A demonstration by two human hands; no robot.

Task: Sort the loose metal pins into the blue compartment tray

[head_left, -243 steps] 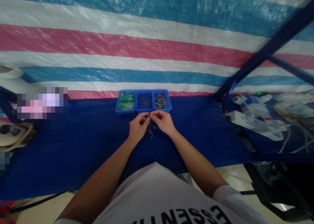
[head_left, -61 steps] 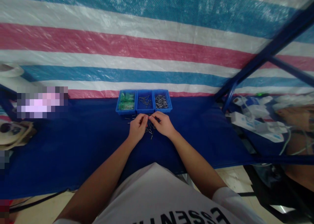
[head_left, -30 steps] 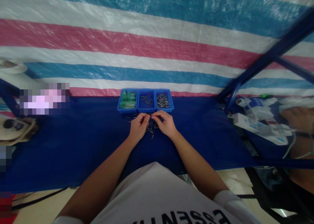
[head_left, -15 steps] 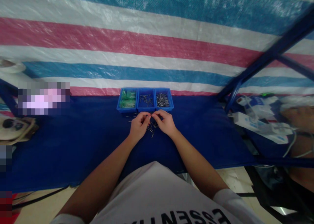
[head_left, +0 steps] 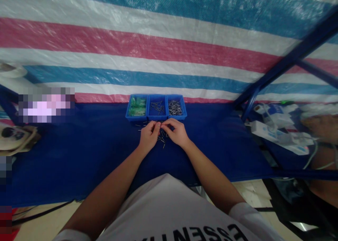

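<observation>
My left hand [head_left: 150,134] and my right hand [head_left: 176,131] meet fingertip to fingertip over the blue table, just in front of three joined blue bins. Both are closed in a pinch; whatever they hold between them is too small to make out. Thin metal pins or screws [head_left: 162,139] lie loose on the table below and around the fingers. The left bin [head_left: 136,119] has small green-and-clear packets [head_left: 137,106] in it. In the middle bin [head_left: 156,117] are several long thin metal pieces [head_left: 157,107]. A heap of short metal pieces [head_left: 175,107] fills the right bin [head_left: 184,109].
A striped plastic sheet [head_left: 158,47] hangs behind the blue table [head_left: 216,138]. On the right are a white power strip [head_left: 277,137] with cables, a blue metal frame [head_left: 269,73] and another person's arm [head_left: 323,163]. A beige bag [head_left: 18,138] sits at far left.
My right fingertips have shifted slightly left, closer against the left fingers. The left fingers have drawn in a little. The bins and loose metal pieces stay where they were.
</observation>
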